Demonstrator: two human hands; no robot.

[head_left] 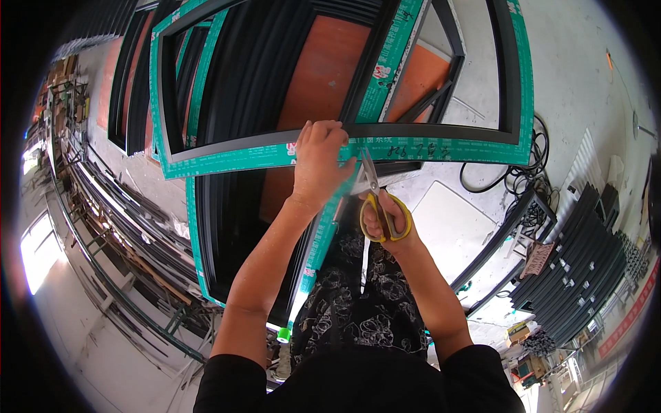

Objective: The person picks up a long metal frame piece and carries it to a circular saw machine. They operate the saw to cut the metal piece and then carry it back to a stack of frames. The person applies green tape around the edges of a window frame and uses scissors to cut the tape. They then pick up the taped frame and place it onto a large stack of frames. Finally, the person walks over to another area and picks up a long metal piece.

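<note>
A dark window frame [234, 153] with green printed protective film along its faces lies in front of me. Over its near rail my left hand [319, 164] is curled, fingertips on the inner edge and thumb pointing right. My right hand [394, 219] grips a pair of scissors [374, 186] by the yellow handles. The blades point away from me, against the green film just right of my left thumb. Whether film lies between them I cannot make out. A narrow white strip [365, 265] hangs below the handles, before my dark patterned clothing.
More green-filmed frames [195, 227] stand beneath and behind this one, near orange-red panels [327, 65]. Long profiles [131, 234] fill a rack at left. Coiled black cable [533, 162] lies at right, with stacked dark profiles [571, 265] beyond. A white board [444, 224] sits nearer.
</note>
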